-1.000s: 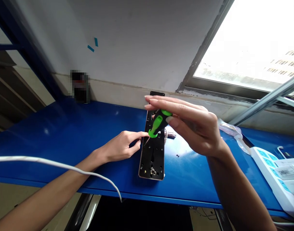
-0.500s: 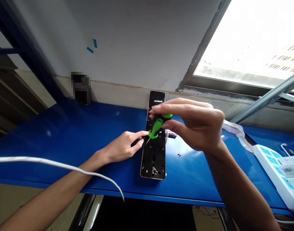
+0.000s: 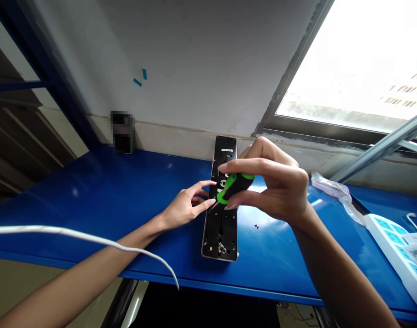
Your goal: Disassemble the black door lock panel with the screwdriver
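My right hand (image 3: 275,182) is closed around the green and black handle of a screwdriver (image 3: 241,183). The tool is tilted, its thin shaft pointing down and left at a long black panel (image 3: 219,228), which resembles the back of a door lock. My left hand (image 3: 186,205) lies at the panel's left edge, thumb and index finger apart and touching it near the screwdriver tip. Whether the tip sits in a screw is too small to tell. Screw holes and a metal fitting (image 3: 222,248) show on the panel.
Beneath lies a blue table (image 3: 154,173). Several tiny dark pieces, perhaps screws (image 3: 256,226), lie right of the panel. A white power strip (image 3: 382,232) and a clear plastic bag (image 3: 331,187) are farther right. A white cable (image 3: 92,236) crosses at left, over my forearm.
The screwdriver leans more to the right, and my right hand has turned with it. My left thumb and index finger have spread and reach farther onto the panel. The view has shifted slightly.
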Demonstrator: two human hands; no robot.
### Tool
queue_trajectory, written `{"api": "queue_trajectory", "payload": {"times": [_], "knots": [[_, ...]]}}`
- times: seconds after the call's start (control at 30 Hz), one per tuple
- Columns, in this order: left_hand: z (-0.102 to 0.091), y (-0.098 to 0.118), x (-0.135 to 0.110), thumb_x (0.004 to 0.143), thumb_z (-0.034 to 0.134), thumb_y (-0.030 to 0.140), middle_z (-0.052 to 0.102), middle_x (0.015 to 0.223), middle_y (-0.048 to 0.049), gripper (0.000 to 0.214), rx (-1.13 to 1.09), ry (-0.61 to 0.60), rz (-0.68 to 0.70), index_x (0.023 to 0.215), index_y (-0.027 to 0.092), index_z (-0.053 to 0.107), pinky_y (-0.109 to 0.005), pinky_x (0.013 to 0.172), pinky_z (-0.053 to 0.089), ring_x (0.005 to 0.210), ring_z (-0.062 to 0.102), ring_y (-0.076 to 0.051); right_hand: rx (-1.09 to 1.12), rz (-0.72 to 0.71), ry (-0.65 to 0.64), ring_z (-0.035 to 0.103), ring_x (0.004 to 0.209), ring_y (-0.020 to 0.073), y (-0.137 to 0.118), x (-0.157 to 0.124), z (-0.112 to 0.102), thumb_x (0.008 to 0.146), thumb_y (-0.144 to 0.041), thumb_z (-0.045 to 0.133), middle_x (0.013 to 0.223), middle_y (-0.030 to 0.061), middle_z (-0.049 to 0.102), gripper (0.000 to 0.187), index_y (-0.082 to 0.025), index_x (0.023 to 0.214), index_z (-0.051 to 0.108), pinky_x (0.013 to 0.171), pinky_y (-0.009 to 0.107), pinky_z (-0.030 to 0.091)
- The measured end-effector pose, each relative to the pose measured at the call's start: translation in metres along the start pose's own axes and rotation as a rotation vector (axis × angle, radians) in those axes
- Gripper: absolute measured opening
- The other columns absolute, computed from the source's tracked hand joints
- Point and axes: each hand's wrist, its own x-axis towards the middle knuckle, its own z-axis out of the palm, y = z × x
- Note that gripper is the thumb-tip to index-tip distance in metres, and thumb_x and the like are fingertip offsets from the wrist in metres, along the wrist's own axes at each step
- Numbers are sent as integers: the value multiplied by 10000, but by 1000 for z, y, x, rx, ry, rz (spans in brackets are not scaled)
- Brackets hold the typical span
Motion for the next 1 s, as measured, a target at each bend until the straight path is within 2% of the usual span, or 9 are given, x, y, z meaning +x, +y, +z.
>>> {"api": "queue_trajectory", "payload": {"times": [0.13,0.2,0.27,0.37,0.47,0.57,0.8,0.9,1.0], "knots": [[3,-6,1,940,718,404,731,1141,-78,570,-85,17,-53,1448,272,494,-415,890,626,932,762,-223,209,91,-191,704,1108,204,-5,2,-3,1010,-131,564,1405,113,655,468,-246,1462,588,922,398,622],[4,-7,1,933,727,415,726,1143,-73,568,-84,29,-56,1441,281,511,-426,901,623,915,759,-219,231,73,-164,734,1074,202,-5,2,-3,981,-108,617,1300,82,733,476,-263,1431,620,899,377,635],[4,-6,1,926,733,425,725,1146,-71,559,-74,45,-56,1427,283,530,-426,896,625,910,760,-222,126,24,-60,740,895,185,-2,0,-2,892,-166,772,1036,53,788,415,-252,1296,726,764,328,635],[5,-6,0,927,732,427,726,1162,-76,543,-67,46,-62,1414,280,543,-422,896,627,955,762,-240,-19,-13,27,667,751,155,1,-2,1,841,-300,840,886,37,727,374,-240,1205,775,643,301,587],[6,-8,1,931,729,410,731,1164,-78,534,-82,50,-55,1411,271,543,-422,906,627,998,760,-252,36,29,-80,708,921,182,-2,-2,2,969,-243,687,1088,71,749,397,-251,1365,677,764,334,623],[6,-8,1,936,720,377,733,1159,-73,546,-114,47,-41,1433,265,522,-429,916,624,1009,757,-251,113,57,-169,727,1061,199,-6,0,4,982,-140,628,1263,75,737,505,-251,1472,574,880,354,635],[4,2,1,893,729,323,670,1316,-117,504,-59,45,-22,1357,201,573,-385,912,614,1151,692,-282,-86,-4,-68,619,745,156,-5,-4,8,832,-368,849,962,48,729,384,-240,1176,735,626,316,572],[4,-1,2,898,729,306,675,1294,-110,563,-82,38,-21,1416,218,527,-369,898,614,1118,700,-261,-17,69,-135,681,931,183,-3,-6,15,875,-308,811,1132,57,718,434,-251,1278,660,743,327,620],[5,-7,2,917,732,345,683,1254,-99,593,-110,44,-37,1453,248,496,-367,879,617,1047,724,-239,262,209,-147,693,1150,210,3,-4,17,939,-140,694,1265,62,689,577,-274,1457,480,865,347,648]]}}
